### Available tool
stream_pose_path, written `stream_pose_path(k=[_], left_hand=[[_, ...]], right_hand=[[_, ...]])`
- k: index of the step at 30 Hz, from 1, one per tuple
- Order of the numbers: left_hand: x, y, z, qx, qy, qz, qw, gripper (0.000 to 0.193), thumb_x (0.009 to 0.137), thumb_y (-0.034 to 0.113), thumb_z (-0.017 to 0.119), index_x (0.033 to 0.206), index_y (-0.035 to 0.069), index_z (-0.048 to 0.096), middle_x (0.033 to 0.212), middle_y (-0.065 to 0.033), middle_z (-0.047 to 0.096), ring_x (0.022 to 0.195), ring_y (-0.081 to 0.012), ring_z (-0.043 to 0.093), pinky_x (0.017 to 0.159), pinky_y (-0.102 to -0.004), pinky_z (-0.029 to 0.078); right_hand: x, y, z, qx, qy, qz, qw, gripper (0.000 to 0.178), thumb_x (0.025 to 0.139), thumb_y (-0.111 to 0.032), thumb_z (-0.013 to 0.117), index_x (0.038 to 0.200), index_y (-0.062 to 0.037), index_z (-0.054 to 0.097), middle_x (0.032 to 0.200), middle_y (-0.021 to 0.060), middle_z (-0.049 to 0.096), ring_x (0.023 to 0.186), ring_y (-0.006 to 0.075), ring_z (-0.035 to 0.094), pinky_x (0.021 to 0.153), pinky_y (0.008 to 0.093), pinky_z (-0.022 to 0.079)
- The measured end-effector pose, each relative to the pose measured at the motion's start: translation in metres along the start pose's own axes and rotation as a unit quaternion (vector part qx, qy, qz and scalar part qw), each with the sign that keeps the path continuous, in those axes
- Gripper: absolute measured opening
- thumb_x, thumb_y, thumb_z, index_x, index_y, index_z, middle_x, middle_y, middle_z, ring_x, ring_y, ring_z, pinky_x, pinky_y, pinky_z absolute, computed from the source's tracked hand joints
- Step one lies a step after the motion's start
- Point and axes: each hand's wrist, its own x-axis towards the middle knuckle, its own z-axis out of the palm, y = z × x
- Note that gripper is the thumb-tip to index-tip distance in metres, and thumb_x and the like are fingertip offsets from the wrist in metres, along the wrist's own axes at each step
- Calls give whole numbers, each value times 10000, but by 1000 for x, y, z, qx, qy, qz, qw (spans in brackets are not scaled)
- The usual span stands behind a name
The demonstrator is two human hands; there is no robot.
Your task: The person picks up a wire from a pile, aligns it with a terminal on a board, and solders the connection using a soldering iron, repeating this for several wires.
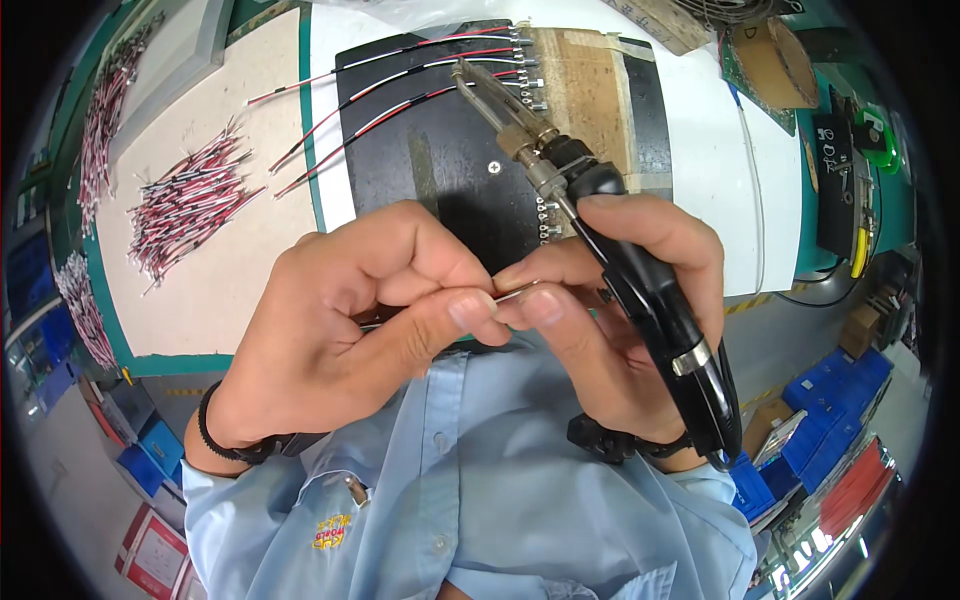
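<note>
Now pinching a thin, wire-like strand in front of the light blue cloth shirt, with finger and thumb of the bare left hand closed on one part, and finger and thumb of the bare right hand closed just beside. Also holding, in that same right hand, a long black tool with thin metal tubes at its tip, leaning over a flat black board near a row of small silver metal connectors. Probably partway along: seeing a few long red, white and black wires reaching the top connectors, but none plainly at the lower ones. Too small to tell joined from just laid there. At left, keeping a big pile of red, white and black wires on a pale flat pad, maybe finished, maybe waiting. Likely left to do: the strand, not yet on the board.
</note>
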Motion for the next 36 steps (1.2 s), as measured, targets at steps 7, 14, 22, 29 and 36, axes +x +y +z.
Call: stream_pose_path(k=[7,14,22,29,36], left_hand=[[-6,-2,7,-65,20,-10,998,129,969,90,569,936,-30,536,816,-208,710,652,-97,640,491,-187,391],[-4,-5,8,-57,27,14,998,85,941,10,585,970,-53,536,837,-194,703,802,-174,692,717,-266,536],[-8,2,12,-1,63,-15,998,135,923,40,635,957,-53,543,842,-141,684,646,-98,616,567,-216,475],[-5,-3,14,-6,62,-6,998,177,956,122,611,938,-40,542,772,-89,630,563,-76,549,497,-201,415],[-2,-7,11,-54,59,-2,997,205,992,167,550,960,-32,516,776,-150,660,525,-96,553,473,-207,416]], right_hand=[[-4,-1,0,11,-5,7,1000,471,903,85,579,1293,16,322,949,225,685,876,241,697,793,356,578],[-1,-1,3,42,14,10,999,516,880,97,612,1304,18,330,936,215,684,868,221,696,773,331,581],[-3,5,3,30,28,-1,999,517,861,114,631,1291,37,354,896,204,674,824,210,695,726,319,587],[-2,6,3,-11,34,-10,999,506,861,101,645,1280,38,367,872,187,684,811,193,697,728,311,583],[-3,3,0,-17,22,-12,1000,506,872,102,625,1282,27,338,909,208,694,855,214,700,771,326,577]])
